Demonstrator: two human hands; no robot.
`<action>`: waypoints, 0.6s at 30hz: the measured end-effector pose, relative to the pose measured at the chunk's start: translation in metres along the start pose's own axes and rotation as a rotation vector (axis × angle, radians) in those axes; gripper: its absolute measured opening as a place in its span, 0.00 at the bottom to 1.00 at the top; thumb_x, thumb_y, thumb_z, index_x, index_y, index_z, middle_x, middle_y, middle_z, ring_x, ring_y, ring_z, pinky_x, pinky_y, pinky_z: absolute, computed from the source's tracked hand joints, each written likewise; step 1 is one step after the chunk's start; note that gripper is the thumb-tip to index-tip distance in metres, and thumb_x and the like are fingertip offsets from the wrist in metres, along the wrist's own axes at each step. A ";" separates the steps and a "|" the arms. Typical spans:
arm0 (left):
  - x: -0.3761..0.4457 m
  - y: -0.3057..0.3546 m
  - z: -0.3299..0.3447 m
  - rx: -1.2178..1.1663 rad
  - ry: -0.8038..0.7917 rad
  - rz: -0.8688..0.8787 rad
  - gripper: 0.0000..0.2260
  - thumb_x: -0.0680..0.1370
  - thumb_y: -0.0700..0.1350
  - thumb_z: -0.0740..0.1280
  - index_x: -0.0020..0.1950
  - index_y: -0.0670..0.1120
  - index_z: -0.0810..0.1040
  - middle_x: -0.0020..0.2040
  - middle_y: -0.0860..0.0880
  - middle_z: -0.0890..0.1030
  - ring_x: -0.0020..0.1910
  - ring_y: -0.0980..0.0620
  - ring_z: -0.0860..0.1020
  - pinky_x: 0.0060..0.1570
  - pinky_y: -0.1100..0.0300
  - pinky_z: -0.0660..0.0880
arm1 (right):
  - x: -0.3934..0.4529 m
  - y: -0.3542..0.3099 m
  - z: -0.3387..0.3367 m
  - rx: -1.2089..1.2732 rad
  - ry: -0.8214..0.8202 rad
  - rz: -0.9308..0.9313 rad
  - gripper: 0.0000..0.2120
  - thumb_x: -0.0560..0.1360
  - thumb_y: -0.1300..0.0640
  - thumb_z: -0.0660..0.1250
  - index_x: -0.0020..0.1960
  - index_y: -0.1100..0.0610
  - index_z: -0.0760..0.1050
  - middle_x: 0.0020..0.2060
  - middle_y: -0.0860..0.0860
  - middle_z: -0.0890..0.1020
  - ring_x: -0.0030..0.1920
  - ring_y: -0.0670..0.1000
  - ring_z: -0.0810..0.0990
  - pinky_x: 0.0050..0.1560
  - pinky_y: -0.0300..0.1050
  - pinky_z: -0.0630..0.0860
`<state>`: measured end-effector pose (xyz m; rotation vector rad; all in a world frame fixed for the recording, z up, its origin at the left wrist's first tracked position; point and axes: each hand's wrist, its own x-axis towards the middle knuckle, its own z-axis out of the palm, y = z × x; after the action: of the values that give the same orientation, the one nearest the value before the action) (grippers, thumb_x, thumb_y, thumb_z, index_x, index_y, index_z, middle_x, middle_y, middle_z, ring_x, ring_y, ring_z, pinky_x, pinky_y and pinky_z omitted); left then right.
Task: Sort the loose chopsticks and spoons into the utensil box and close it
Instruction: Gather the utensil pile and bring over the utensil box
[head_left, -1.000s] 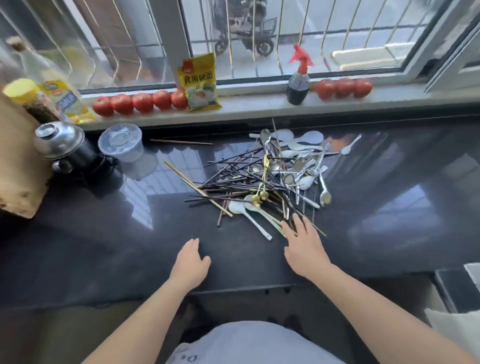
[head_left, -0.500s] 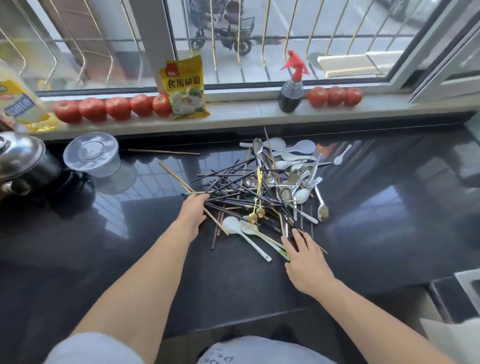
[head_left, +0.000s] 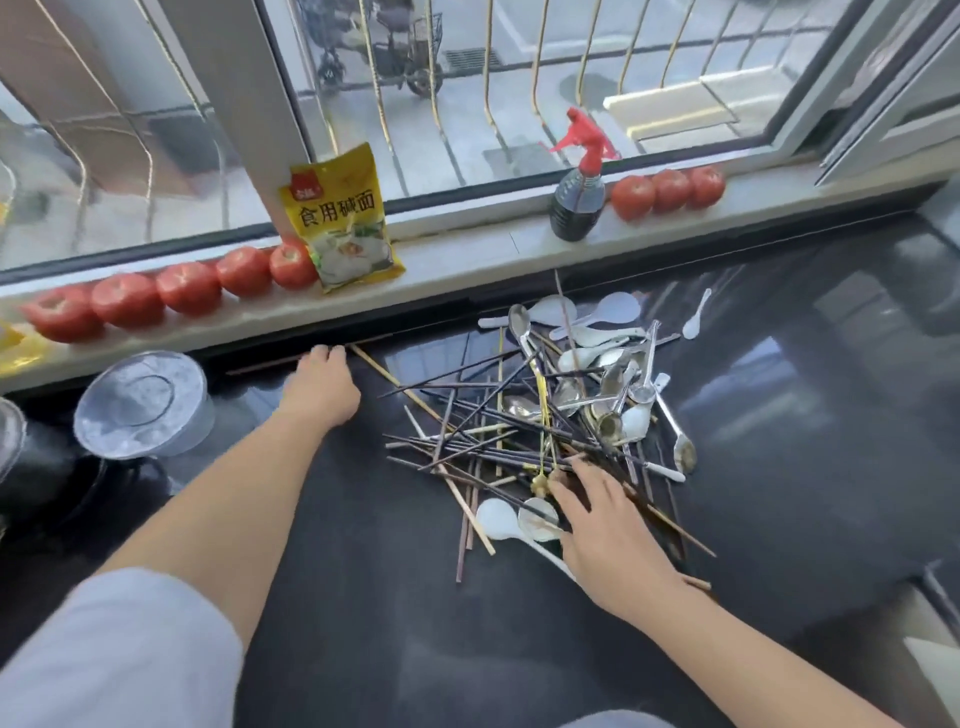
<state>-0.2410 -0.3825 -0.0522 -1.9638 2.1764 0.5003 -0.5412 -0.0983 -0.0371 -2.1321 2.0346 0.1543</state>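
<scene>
A tangled pile of dark and wooden chopsticks (head_left: 483, 441) lies on the black counter (head_left: 805, 467), mixed with metal and white spoons (head_left: 608, 364) toward the back right. One lone chopstick (head_left: 260, 368) lies at the counter's back edge under the sill. My left hand (head_left: 319, 387) reaches out to it, fingertips touching it, fingers fairly straight. My right hand (head_left: 605, 525) rests flat on the near end of the pile, fingers spread over chopsticks and a white spoon (head_left: 498, 519). No utensil box is in view.
A window sill at the back carries rows of tomatoes (head_left: 156, 296), a yellow packet (head_left: 340, 218) and a red-topped spray bottle (head_left: 579, 192). A clear round lidded container (head_left: 143, 405) stands at the left next to dark cookware (head_left: 62, 483).
My left hand moved from the pile's left edge to the lone chopstick at the back. My right hand slid a little further onto the pile. The view shifted closer and right.
</scene>
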 end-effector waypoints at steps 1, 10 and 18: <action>0.012 -0.007 -0.003 0.028 -0.023 -0.019 0.22 0.81 0.44 0.61 0.75 0.40 0.66 0.72 0.37 0.68 0.71 0.35 0.68 0.67 0.42 0.69 | -0.002 0.000 0.000 -0.007 0.023 -0.001 0.32 0.69 0.53 0.74 0.72 0.59 0.73 0.70 0.64 0.71 0.70 0.63 0.66 0.70 0.56 0.69; 0.016 -0.036 0.023 0.130 0.121 -0.048 0.13 0.83 0.45 0.60 0.64 0.39 0.69 0.61 0.35 0.73 0.59 0.31 0.74 0.55 0.41 0.73 | 0.017 -0.002 -0.001 0.180 0.007 0.153 0.25 0.77 0.58 0.63 0.74 0.53 0.66 0.77 0.56 0.59 0.77 0.57 0.57 0.74 0.53 0.66; -0.093 0.020 0.055 -0.329 -0.161 -0.266 0.06 0.78 0.37 0.58 0.54 0.41 0.70 0.56 0.36 0.79 0.52 0.34 0.79 0.53 0.47 0.77 | 0.007 0.002 -0.019 0.332 0.067 0.261 0.24 0.80 0.58 0.63 0.75 0.55 0.67 0.77 0.56 0.60 0.76 0.54 0.55 0.77 0.48 0.55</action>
<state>-0.2546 -0.2751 -0.0685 -2.2403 1.7912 0.9830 -0.5435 -0.1088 -0.0201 -1.6938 2.1895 -0.2078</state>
